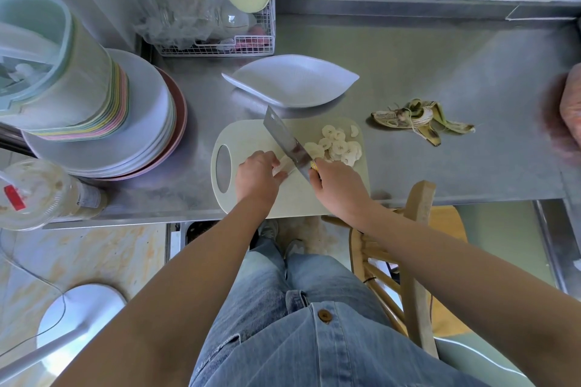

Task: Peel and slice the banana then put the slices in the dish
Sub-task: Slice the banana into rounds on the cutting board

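Observation:
On a pale cutting board [251,132] lies a short peeled banana stub [284,166], pinned down by my left hand [256,174]. My right hand [338,187] grips the yellow handle of a cleaver [284,138], its blade resting across the banana just right of my left fingers. Several cut slices [338,144] lie heaped on the board's right part. The white leaf-shaped dish [290,80] stands just behind the board and holds nothing.
The banana peel [415,118] lies on the steel counter to the right. A stack of plates [138,122] with a tub on top stands at left, a wire rack [220,44] behind. A plastic bottle [47,195] lies at the front left. A wooden chair [418,248] stands by my right arm.

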`<state>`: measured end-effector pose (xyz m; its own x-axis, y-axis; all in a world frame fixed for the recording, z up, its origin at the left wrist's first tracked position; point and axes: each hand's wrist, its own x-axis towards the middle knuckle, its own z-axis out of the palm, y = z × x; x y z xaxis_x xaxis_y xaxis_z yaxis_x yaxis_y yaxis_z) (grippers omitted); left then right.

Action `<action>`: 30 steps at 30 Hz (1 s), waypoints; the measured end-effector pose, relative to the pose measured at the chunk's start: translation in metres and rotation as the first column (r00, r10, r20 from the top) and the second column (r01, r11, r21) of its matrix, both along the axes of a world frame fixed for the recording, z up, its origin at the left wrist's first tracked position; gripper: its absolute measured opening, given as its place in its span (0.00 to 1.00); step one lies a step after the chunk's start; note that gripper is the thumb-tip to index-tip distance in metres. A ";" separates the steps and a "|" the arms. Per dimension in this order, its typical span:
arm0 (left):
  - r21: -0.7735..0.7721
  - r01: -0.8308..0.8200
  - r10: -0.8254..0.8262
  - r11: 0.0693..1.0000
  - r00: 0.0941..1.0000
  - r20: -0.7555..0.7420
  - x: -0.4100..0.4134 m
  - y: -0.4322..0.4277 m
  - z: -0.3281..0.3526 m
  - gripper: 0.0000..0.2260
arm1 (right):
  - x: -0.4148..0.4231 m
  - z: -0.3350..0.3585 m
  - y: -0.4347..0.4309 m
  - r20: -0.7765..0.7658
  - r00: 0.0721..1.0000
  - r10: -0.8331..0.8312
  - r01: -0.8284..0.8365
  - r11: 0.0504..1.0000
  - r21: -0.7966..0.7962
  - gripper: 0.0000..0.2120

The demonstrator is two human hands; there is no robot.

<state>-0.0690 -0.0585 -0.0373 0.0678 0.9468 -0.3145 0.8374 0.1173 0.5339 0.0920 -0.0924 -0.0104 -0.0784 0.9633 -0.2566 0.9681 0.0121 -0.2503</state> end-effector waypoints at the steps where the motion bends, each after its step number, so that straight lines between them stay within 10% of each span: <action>1: -0.001 -0.005 0.005 1.000 1.000 0.006 0.000 0.000 0.000 0.08 | -0.001 -0.002 0.000 0.006 1.000 0.002 -0.002 1.000 -0.007 0.13; 30: 0.037 -0.027 0.026 0.999 1.000 0.017 -0.003 -0.010 0.001 0.10 | 0.004 0.010 -0.002 -0.057 0.998 0.005 -0.007 1.000 -0.023 0.11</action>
<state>-0.0720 -0.0686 -0.0361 0.0478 0.9593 -0.2782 0.8251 0.1191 0.5523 0.0964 -0.0942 -0.0001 -0.0991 0.9566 -0.2739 0.9522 0.0113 -0.3052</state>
